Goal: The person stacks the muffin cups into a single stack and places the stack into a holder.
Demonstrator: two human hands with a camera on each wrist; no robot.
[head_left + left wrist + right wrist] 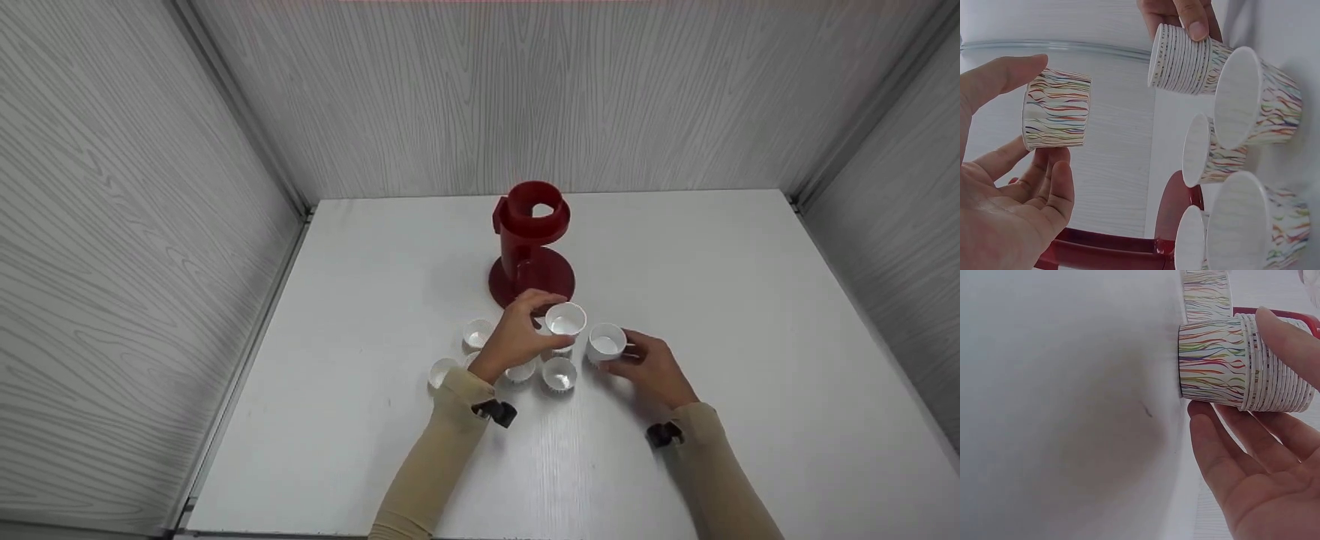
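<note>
My left hand (pixel 541 324) pinches a single striped paper cup (pixel 565 320) between thumb and fingers, just above the table in front of the red cup stand (pixel 532 240). The left wrist view shows that cup (pixel 1064 109) held in my left hand (pixel 1044 115). My right hand (pixel 624 351) grips a nested stack of the same cups (pixel 605 341), which rests upright on the table. In the right wrist view, my right hand (pixel 1238 374) holds the stack (pixel 1213 360) with the thumb over its rims and the fingers beneath.
Several loose cups stand on the white table (pixel 360 420) around my hands, such as one (pixel 477 334) at the left and another (pixel 559 373) between my wrists. Grey panelled walls (pixel 112 225) enclose the table on three sides.
</note>
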